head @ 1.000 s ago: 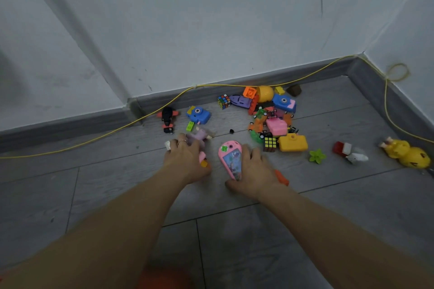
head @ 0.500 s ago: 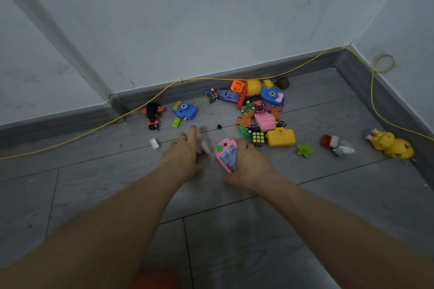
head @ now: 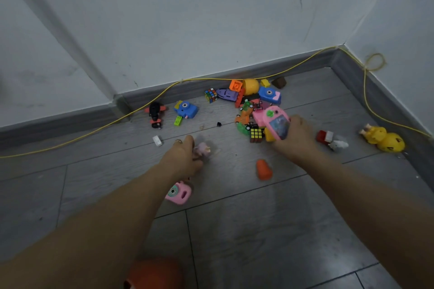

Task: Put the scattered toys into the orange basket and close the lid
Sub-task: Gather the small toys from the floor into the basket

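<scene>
Here the right hand (head: 296,139) grips a pink heart-shaped plastic toy phone with a blue screen (head: 276,122), lifted over the heap of small plastic toys (head: 251,110) by the grey skirting board. The left hand (head: 182,157) reaches down to the grey tiled floor (head: 246,230), its fingers curled around a small pale purple toy figure (head: 202,149); a gold ring (head: 178,141) shows on one finger. A pink plastic toy camera (head: 178,192) lies on the floor just under the left wrist, and an orange cone-shaped piece (head: 264,169) lies between the two arms. A rounded orange shape, seemingly the orange basket (head: 153,273), sits blurred at the bottom edge, near the left forearm; whether it bears a lid cannot be told. A yellow duck toy (head: 382,137) lies well apart to the right, and a thin yellow cable (head: 94,130) runs along the wall.
</scene>
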The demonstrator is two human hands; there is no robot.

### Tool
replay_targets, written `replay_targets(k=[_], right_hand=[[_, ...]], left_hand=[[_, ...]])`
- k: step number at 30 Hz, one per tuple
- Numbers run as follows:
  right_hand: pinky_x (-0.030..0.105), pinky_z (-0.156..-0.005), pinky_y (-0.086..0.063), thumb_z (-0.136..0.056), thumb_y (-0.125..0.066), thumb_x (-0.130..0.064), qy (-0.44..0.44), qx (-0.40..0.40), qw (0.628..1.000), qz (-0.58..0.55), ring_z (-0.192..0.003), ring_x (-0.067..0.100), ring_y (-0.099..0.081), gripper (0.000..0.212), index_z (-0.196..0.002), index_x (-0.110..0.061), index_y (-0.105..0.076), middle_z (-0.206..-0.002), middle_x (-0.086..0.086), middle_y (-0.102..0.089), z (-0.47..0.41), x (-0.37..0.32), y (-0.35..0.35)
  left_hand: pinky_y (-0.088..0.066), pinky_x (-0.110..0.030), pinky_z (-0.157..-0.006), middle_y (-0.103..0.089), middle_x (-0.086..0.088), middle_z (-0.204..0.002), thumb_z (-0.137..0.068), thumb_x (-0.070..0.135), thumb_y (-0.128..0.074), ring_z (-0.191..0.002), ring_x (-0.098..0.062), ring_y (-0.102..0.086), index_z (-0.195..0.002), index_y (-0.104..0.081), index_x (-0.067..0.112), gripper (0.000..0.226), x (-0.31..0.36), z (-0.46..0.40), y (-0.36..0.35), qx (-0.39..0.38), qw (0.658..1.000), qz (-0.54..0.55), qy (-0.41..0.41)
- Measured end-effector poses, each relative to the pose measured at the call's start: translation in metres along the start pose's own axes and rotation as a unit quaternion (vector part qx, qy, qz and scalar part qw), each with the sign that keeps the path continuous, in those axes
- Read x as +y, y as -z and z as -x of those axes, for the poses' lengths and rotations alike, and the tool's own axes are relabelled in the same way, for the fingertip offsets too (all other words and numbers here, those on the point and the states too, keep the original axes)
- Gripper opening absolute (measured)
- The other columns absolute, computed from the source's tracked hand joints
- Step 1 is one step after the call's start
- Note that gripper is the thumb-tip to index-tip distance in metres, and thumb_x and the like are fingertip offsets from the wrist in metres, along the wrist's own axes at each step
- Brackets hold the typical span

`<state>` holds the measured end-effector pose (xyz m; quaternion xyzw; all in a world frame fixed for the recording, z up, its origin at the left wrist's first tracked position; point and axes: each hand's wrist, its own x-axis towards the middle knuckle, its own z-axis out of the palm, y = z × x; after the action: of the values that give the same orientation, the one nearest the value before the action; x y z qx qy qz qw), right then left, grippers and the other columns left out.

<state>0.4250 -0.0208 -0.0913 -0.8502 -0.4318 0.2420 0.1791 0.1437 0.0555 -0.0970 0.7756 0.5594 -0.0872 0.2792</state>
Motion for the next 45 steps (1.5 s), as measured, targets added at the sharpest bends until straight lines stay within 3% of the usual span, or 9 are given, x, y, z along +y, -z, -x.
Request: replay_targets(k=[4,8,16,22,28,32,37,45], right_hand=[[0.048,-0.089,-0.052,-0.070,-0.077,-0.023,-0.006,-0.072,0.997,0.009,-0.117,0.031,-0.050,0.065,-0.126,-0.014,-0.045,-0.124,0.011,-0.055,0.004,0.000,-0.006],[0.046,-0.088,-0.053,-0.066,-0.084,-0.035,0.013,-0.062,0.998,-0.001,-0.112,0.031,-0.054,0.073,-0.124,-0.012,-0.047,-0.121,0.011,-0.057,0.016,-0.004,-0.020],[0.046,-0.085,-0.056,-0.069,-0.083,-0.031,0.056,-0.079,0.995,-0.035,-0.108,0.028,-0.060,0.073,-0.127,-0.010,-0.044,-0.122,0.010,-0.059,0.034,-0.014,-0.037],[0.043,-0.086,-0.052,-0.069,-0.080,-0.034,0.142,-0.123,0.978,0.092,-0.113,0.029,-0.050,0.072,-0.123,-0.014,-0.037,-0.123,0.009,-0.050,0.054,-0.019,-0.049],[0.046,-0.090,-0.050,-0.071,-0.079,-0.043,0.155,-0.135,0.963,0.174,-0.121,0.030,-0.045,0.079,-0.130,-0.022,-0.030,-0.131,0.005,-0.044,0.071,-0.027,-0.058],[0.044,-0.084,-0.053,-0.070,-0.079,-0.046,0.137,-0.124,0.969,0.165,-0.116,0.029,-0.051,0.080,-0.129,-0.025,-0.029,-0.128,0.003,-0.044,0.078,-0.028,-0.062],[0.038,-0.071,-0.054,-0.068,-0.081,-0.040,0.119,-0.110,0.980,0.116,-0.105,0.023,-0.057,0.078,-0.125,-0.026,-0.029,-0.126,-0.001,-0.043,0.083,-0.031,-0.067],[0.040,-0.070,-0.056,-0.063,-0.082,-0.032,0.089,-0.117,0.988,0.057,-0.094,0.023,-0.059,0.074,-0.117,-0.026,-0.031,-0.110,-0.002,-0.049,0.085,-0.038,-0.070]], left_hand=[[-0.041,-0.030,-0.069,-0.052,-0.012,-0.109,-0.090,0.028,-0.063,-0.088,-0.021,-0.053,-0.119,-0.045,0.013,0.038,-0.004,0.000,0.006,0.004,1.000,0.016,-0.003],[-0.042,-0.029,-0.071,-0.049,-0.009,-0.107,-0.090,0.027,-0.064,-0.089,-0.020,-0.053,-0.122,-0.043,0.013,0.040,-0.011,0.006,0.008,-0.009,1.000,0.005,-0.002],[-0.052,-0.032,-0.073,-0.054,-0.012,-0.112,-0.091,0.026,-0.063,-0.090,-0.022,-0.058,-0.126,-0.042,0.013,0.042,-0.022,0.023,0.018,-0.061,0.998,0.011,0.012],[-0.047,-0.025,-0.062,-0.044,-0.008,-0.119,-0.086,0.036,-0.069,-0.092,-0.019,-0.057,-0.125,-0.041,0.020,0.051,-0.023,0.042,0.018,-0.151,0.987,-0.052,0.017],[-0.047,-0.034,-0.079,-0.021,-0.019,-0.148,-0.086,0.043,-0.066,-0.101,-0.030,-0.057,-0.134,-0.037,0.020,0.060,-0.019,0.060,0.005,-0.153,0.978,-0.141,0.028],[-0.048,-0.031,-0.068,-0.038,-0.015,-0.130,-0.084,0.041,-0.071,-0.087,-0.023,-0.055,-0.128,-0.043,0.021,0.056,-0.021,0.062,0.000,-0.126,0.984,-0.124,0.037],[-0.043,-0.027,-0.063,-0.055,-0.005,-0.108,-0.077,0.032,-0.078,-0.089,-0.019,-0.054,-0.124,-0.046,0.019,0.058,-0.029,0.060,-0.002,-0.130,0.986,-0.097,0.041],[-0.047,-0.027,-0.058,-0.053,-0.003,-0.111,-0.069,0.029,-0.085,-0.091,-0.020,-0.054,-0.109,-0.046,0.025,0.056,-0.036,0.055,-0.003,-0.124,0.989,-0.010,0.080]])
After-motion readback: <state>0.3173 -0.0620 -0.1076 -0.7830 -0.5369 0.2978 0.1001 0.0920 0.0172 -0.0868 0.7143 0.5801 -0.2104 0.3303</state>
